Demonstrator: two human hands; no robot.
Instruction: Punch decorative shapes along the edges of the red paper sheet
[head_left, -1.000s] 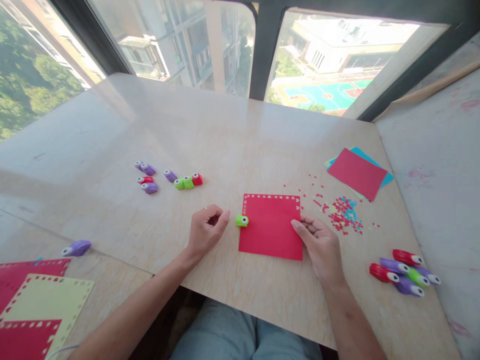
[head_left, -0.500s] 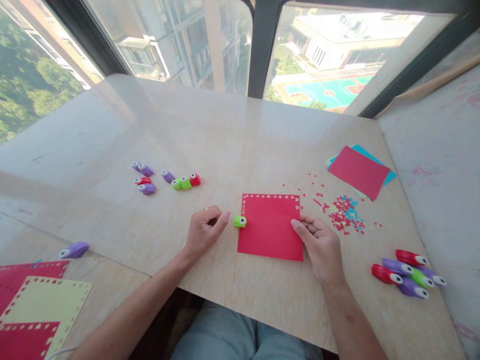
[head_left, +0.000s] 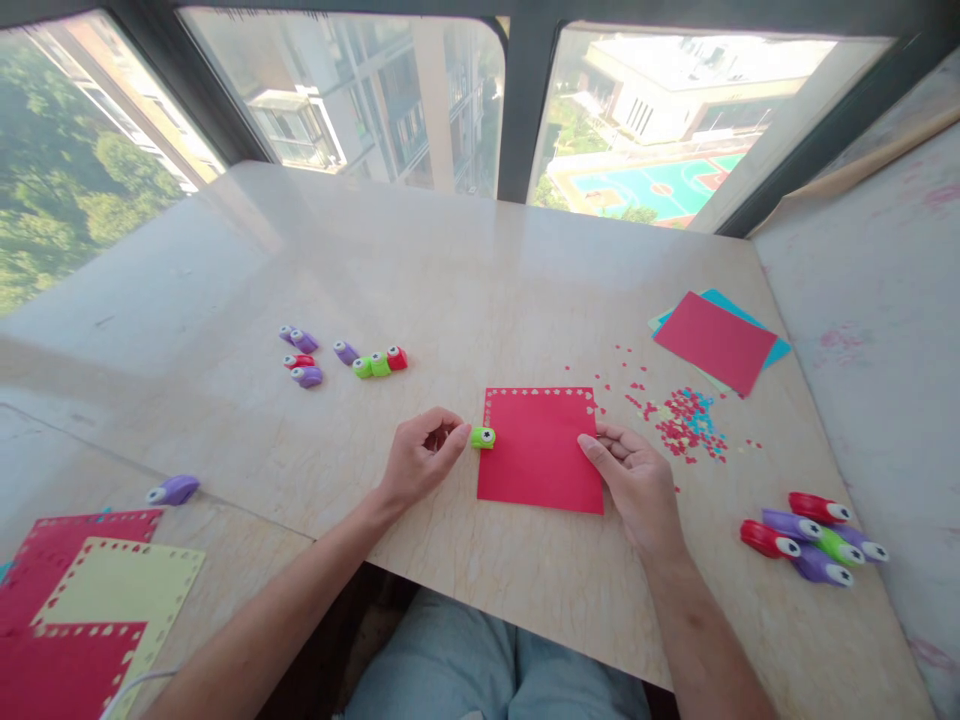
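A red paper sheet [head_left: 538,448] lies flat on the marble table [head_left: 450,280], with punched shapes along its top and left edges. A small green paper punch [head_left: 483,437] sits clipped on the sheet's left edge. My left hand [head_left: 421,458] is loosely curled, its fingertips touching the punch's left side. My right hand [head_left: 636,487] rests on the sheet's right edge, fingers pinching it.
Several small punches [head_left: 341,356] lie at the middle left, several larger ones [head_left: 814,535] at the right, one purple punch [head_left: 174,490] at the left. Paper confetti [head_left: 686,420] and stacked sheets [head_left: 714,341] lie at the right. Punched sheets [head_left: 90,610] sit bottom left.
My left hand has moved right and now touches the green punch. My right hand and the red sheet have stayed almost still.
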